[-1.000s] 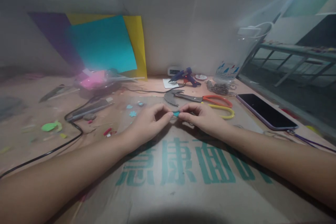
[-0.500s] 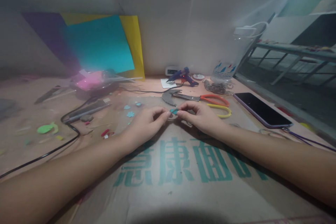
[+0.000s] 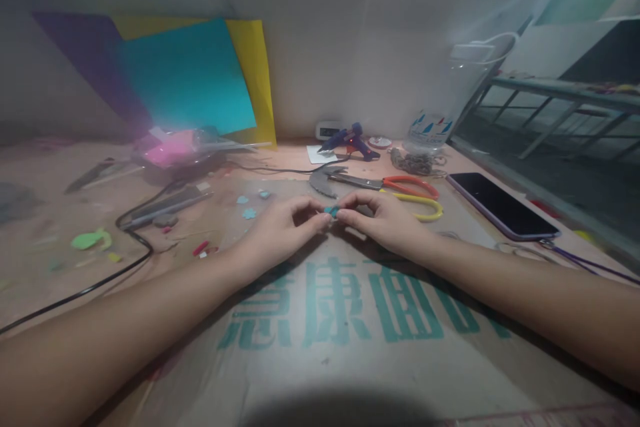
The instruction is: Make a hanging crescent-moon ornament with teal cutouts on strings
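Note:
A small teal piece (image 3: 331,211), too small to make out its exact kind, is pinched between the fingertips of both hands. My left hand (image 3: 295,221) closes thumb and forefinger on its left side. From the right, my right hand (image 3: 373,215) grips it the same way. Just beyond the fingers lie scissors (image 3: 360,181) with one orange and one yellow handle, partly hidden by my right hand. To the left of my left hand are several light-blue cut-outs, among them a flower shape (image 3: 249,213). Below the hands is a clear sheet (image 3: 325,373) over large green printed characters.
A purple glue gun (image 3: 353,141) with a red light stands at the back, its black cord (image 3: 150,250) running left. A phone (image 3: 503,205) lies right, near a plastic cup (image 3: 433,107). Coloured sheets (image 3: 190,80) lean on the wall. Scraps (image 3: 90,240) and a pen-like tool (image 3: 170,208) are left.
Both hands keep their pinch on the teal piece, which has turned slightly between the fingertips and shifted a little right. The whole view has tilted slightly.

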A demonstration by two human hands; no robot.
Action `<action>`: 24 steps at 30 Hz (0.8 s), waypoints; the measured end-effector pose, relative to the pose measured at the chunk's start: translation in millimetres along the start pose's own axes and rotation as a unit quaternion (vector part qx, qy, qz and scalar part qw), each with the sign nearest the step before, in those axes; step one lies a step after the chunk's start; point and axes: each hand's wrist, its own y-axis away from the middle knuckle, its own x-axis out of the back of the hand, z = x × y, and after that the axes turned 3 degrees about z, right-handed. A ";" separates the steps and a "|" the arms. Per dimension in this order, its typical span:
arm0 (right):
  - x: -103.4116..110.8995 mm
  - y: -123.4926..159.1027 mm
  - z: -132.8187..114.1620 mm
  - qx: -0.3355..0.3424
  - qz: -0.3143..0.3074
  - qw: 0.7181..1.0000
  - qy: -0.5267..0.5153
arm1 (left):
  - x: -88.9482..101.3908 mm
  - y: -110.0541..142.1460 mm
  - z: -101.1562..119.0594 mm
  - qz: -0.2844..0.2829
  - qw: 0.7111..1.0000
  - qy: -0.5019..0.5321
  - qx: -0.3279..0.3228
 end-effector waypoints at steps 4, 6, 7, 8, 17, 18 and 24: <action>-0.2 0.3 0.4 0.024 0.004 1.000 0.004 | 2.4 0.3 4.6 -0.005 1.000 -0.024 -0.008; -0.2 0.8 -0.2 0.027 0.009 1.000 -0.003 | 2.6 0.8 4.6 -0.007 1.000 -0.029 -0.004; -0.2 1.0 -0.4 0.027 0.013 1.000 -0.004 | 2.4 1.1 4.0 -0.007 1.000 -0.030 -0.004; -0.2 1.2 -0.6 0.027 0.016 0.999 -0.003 | 2.1 1.3 3.3 -0.005 0.999 -0.032 -0.004; 0.1 1.4 0.3 0.042 0.010 0.999 0.014 | 1.4 -0.6 -0.9 0.016 1.000 -0.014 0.006; 0.2 1.5 -0.1 0.041 0.009 0.999 0.015 | 1.1 -0.6 -0.9 0.017 1.000 -0.010 0.010; 1.0 2.3 -3.3 0.037 0.005 0.999 0.015 | -1.1 -0.1 -1.1 0.015 1.000 0.005 0.017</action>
